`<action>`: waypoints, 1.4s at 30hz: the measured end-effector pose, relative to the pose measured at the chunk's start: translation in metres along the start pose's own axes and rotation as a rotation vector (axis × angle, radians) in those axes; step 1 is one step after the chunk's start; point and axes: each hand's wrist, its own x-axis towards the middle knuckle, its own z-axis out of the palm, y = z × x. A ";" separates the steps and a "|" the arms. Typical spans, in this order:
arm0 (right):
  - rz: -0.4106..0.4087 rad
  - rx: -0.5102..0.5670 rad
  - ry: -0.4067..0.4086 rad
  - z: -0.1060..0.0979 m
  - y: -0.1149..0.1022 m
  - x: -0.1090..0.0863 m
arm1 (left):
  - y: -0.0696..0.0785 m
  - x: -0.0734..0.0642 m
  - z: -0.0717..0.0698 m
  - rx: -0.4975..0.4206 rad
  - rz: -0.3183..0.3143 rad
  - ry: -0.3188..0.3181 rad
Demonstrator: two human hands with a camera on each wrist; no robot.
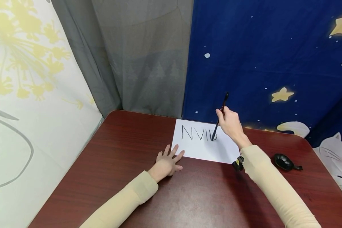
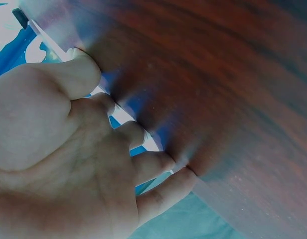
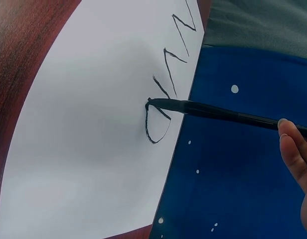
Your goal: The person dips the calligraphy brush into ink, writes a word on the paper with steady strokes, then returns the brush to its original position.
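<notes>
My right hand (image 1: 231, 123) pinches a dark, long-handled brush (image 3: 228, 115) by its upper handle. The brush tip touches the white paper (image 1: 205, 150) at the lower left of a black letter D. To the left of it stand the letters N, V and I; all four characters read NVID in the head view. My left hand (image 1: 166, 164) lies with spread, nearly straight fingers at the paper's lower left corner, some fingertips on its edge. The left wrist view shows the palm (image 2: 88, 144) above the wood, its fingertips touching down.
A black, rounded object with a short tail (image 1: 285, 162) lies on the brown table (image 1: 125, 148), right of the right forearm. Grey curtain (image 1: 148, 57) and blue starry curtain (image 1: 245, 63) hang behind the far edge. A white printed curtain (image 1: 31, 110) borders the left side.
</notes>
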 end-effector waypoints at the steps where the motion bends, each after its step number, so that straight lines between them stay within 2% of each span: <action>1: -0.002 0.001 0.003 0.000 0.000 0.000 | 0.000 -0.001 -0.001 -0.003 0.001 0.001; 10: -0.009 0.018 0.015 0.000 -0.003 0.001 | -0.001 0.000 -0.002 -0.003 -0.003 0.002; 17: -0.029 0.007 0.042 -0.003 -0.002 0.000 | -0.004 0.019 0.015 0.020 0.011 0.009; 24: -0.075 -0.001 0.105 -0.012 0.000 0.005 | -0.006 0.024 0.020 0.001 0.019 0.009; 27: -0.062 0.014 0.100 -0.016 -0.001 0.006 | -0.005 0.023 0.019 0.008 0.023 0.007; 34: -0.037 0.044 0.099 -0.024 0.001 0.010 | 0.000 0.001 -0.001 0.004 -0.004 -0.010; 42: -0.049 0.030 0.129 -0.031 0.005 0.014 | 0.001 -0.004 -0.003 0.001 0.010 0.012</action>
